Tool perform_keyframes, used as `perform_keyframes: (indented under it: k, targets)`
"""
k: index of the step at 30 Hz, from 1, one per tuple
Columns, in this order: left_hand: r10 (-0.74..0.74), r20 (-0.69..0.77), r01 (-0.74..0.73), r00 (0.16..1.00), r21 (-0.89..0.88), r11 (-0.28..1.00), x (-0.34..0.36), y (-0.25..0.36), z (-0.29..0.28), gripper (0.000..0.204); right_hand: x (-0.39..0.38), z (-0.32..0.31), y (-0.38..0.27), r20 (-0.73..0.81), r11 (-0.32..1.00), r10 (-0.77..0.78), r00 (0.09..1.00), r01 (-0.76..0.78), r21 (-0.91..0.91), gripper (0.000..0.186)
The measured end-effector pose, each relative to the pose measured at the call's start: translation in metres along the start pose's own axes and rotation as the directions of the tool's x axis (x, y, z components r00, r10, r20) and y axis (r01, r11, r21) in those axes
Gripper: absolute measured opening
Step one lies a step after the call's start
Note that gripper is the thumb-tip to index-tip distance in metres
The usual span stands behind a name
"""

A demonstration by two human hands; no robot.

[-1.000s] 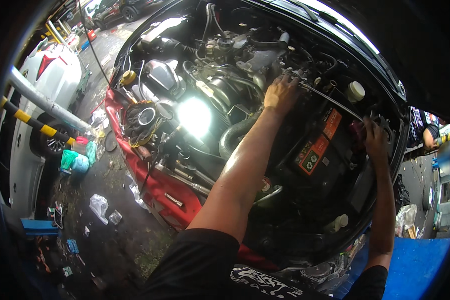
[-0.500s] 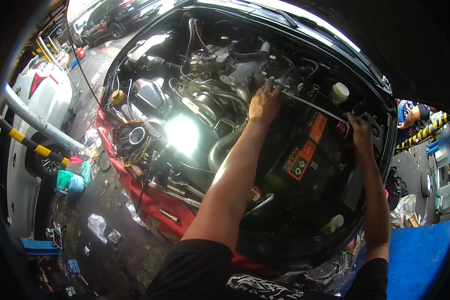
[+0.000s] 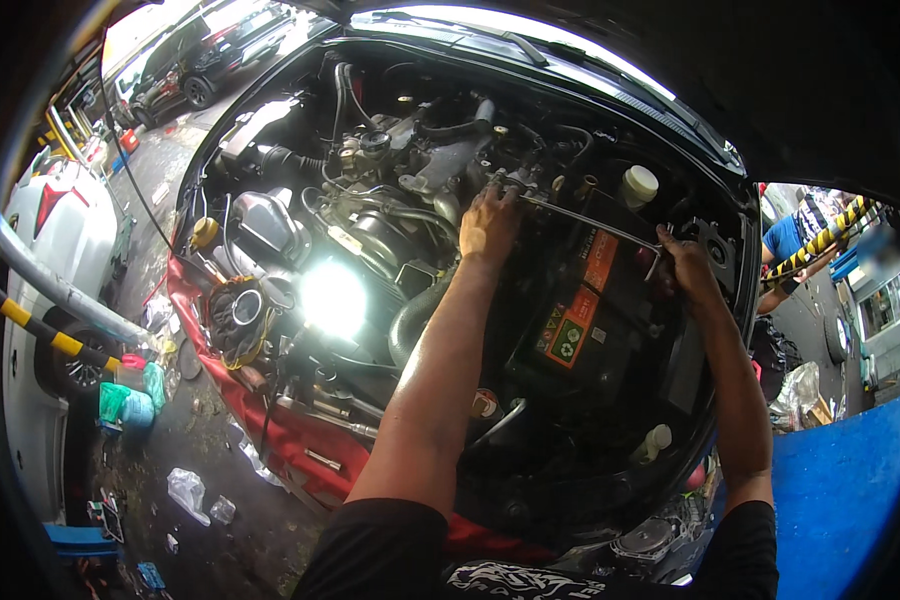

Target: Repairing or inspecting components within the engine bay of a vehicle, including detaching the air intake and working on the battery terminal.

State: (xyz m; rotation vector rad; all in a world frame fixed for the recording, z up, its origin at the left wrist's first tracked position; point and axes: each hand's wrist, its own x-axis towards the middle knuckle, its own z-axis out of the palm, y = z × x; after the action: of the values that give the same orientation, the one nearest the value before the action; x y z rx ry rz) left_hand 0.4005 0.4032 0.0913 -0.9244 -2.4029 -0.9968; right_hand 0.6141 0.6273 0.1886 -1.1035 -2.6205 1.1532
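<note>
My left hand [image 3: 487,225] reaches into the engine bay, its fingers curled over the inner end of a long silver bar tool [image 3: 590,220], among metal fittings and hoses. My right hand [image 3: 686,258] grips that bar's outer end above the black battery [image 3: 620,380] with its orange label. A white-capped reservoir [image 3: 639,186] stands just behind the bar. Left of my forearm, a bright lamp [image 3: 332,298] glares among the hoses. A red cover [image 3: 305,450] drapes the front edge, with tools lying near it; my left fingertips are partly hidden among the parts.
The raised bonnet [image 3: 810,100] shades the right. Beyond it, another person [image 3: 795,235] stands by a striped bar. A white car [image 3: 70,230], a striped rail [image 3: 65,335] and plastic litter [image 3: 188,495] are at left. A blue panel [image 3: 840,460] lies at lower right.
The view has swung, shifting the engine bay leftward. My right hand has risen slightly along with the bar's outer end; my left hand stays at the inner end. The other person has shifted.
</note>
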Motion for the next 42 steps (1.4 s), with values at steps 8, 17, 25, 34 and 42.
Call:
perform_keyframes:
  k: [8, 17, 25, 34, 42]
  targets:
    - [-0.001, 0.049, 0.003, 0.999, -0.033, 0.999, -0.001, -0.003, -0.004, 0.028, -0.021, -0.007, 0.007, 0.155, 0.052, -0.919, 0.363, 0.500, -0.865, 0.063]
    - [0.043, -0.074, -0.044, 0.996, -0.008, 0.999, -0.001, -0.002, -0.002, 0.038, 0.008, 0.001, 0.028, -0.217, 0.456, -0.880, 0.422, 0.627, -0.631, 0.038]
    - [-0.026, -0.036, 0.022, 0.999, -0.086, 0.996, 0.000, 0.000, -0.005, 0.042, -0.004, -0.015, -0.005, -0.075, 0.509, -0.787, 0.612, 0.575, -0.641, 0.040]
    - [-0.077, 0.010, 0.077, 0.997, -0.081, 0.994, 0.002, 0.005, -0.010, 0.041, -0.015, 0.001, 0.011, -0.238, 0.580, -0.815, 0.529, 0.727, -0.367, 0.047]
    - [0.014, -0.011, -0.015, 1.000, -0.015, 1.000, 0.002, 0.013, -0.009, 0.038, 0.015, 0.002, 0.011, -0.116, 0.432, -0.832, 0.542, 0.503, -0.748, 0.039]
